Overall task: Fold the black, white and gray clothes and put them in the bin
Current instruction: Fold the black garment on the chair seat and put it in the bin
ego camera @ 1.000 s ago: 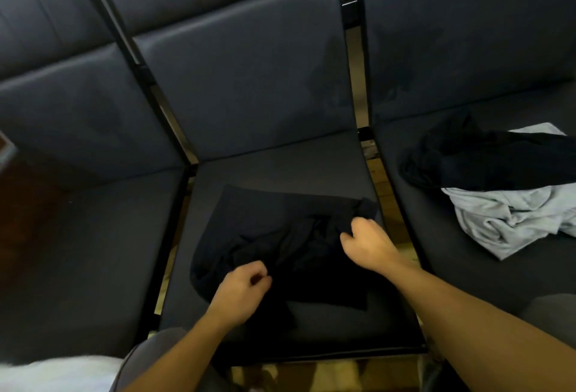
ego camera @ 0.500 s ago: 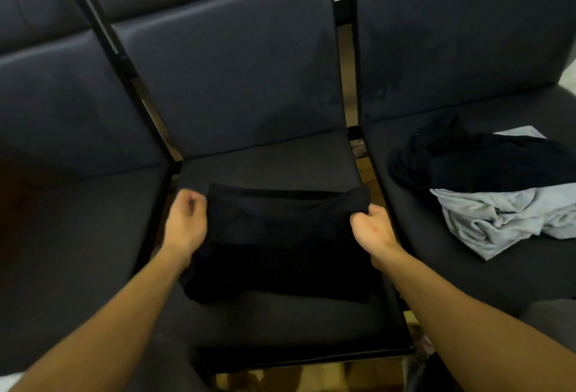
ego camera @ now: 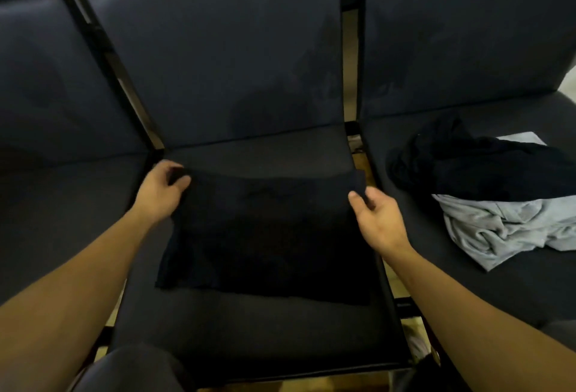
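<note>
A black garment lies spread flat on the middle chair seat. My left hand pinches its far left corner between thumb and fingers. My right hand holds the far right corner, thumb against the cloth, the other fingers loosely curled. On the right chair seat lies a crumpled black garment on top of a light gray garment. No bin is in view.
Three dark padded chairs stand in a row with black metal frames between them. The left chair seat holds nothing. My knee in gray trousers shows at the bottom edge.
The black garment went from a bunched heap to a flat spread. Both hands moved from its middle to the far corners and drew them apart and away from me.
</note>
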`<state>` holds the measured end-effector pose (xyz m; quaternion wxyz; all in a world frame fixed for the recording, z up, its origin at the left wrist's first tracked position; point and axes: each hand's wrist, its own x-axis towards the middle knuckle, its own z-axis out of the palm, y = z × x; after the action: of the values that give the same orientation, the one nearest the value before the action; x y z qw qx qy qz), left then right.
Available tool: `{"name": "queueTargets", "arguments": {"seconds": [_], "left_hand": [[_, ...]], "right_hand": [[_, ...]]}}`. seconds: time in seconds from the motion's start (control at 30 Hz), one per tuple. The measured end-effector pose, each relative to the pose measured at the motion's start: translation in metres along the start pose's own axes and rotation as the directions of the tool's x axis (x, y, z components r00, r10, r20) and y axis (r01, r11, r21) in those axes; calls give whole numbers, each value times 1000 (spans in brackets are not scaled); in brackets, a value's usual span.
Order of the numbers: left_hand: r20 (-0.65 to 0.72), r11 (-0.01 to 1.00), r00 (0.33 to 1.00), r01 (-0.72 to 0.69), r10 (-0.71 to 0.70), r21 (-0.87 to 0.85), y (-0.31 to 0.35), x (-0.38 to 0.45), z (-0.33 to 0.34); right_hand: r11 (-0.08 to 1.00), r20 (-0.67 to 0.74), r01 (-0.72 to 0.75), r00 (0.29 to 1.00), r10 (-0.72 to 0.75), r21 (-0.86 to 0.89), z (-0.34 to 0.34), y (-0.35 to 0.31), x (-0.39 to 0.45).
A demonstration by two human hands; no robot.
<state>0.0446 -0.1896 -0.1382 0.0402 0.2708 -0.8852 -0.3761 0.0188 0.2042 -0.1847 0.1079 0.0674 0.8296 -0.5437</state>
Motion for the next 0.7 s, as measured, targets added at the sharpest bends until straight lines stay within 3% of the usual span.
{"name": "queueTargets", "arguments": {"seconds": [0.07, 0.13, 0.2, 0.27, 0.33, 0.4, 0.7], "left_hand": [[13, 948, 998, -56, 54, 312, 6, 0, -1], [33, 814, 990, -131, 136, 566, 15, -16, 11], [154, 731, 946, -319, 285, 604, 18, -46, 36], [315, 691, 888, -460, 336, 558, 13, -78, 64], [455, 677, 850, -501, 266, 540, 5, -98, 86], [511, 635, 829, -523, 226, 568, -7, -102, 98], [550, 552, 821, -532, 151, 643, -17, -83, 87]], "right_hand": [[983, -54, 40, 997, -51, -181, -4, 1, -1], [921, -113, 116, 979, -169, -372, -5, 7, -7], [784, -41, 343, 905, -423, -518, 0, 10, -20], [619, 144, 519, 821, -552, -589, 11, 15, -32], [539, 318, 554, 822, -472, -635, 18, 23, -40], [495, 400, 526, 850, -344, -691, 19, 36, -44], [493, 394, 505, 862, -317, -708, 12, 48, -39]]}}
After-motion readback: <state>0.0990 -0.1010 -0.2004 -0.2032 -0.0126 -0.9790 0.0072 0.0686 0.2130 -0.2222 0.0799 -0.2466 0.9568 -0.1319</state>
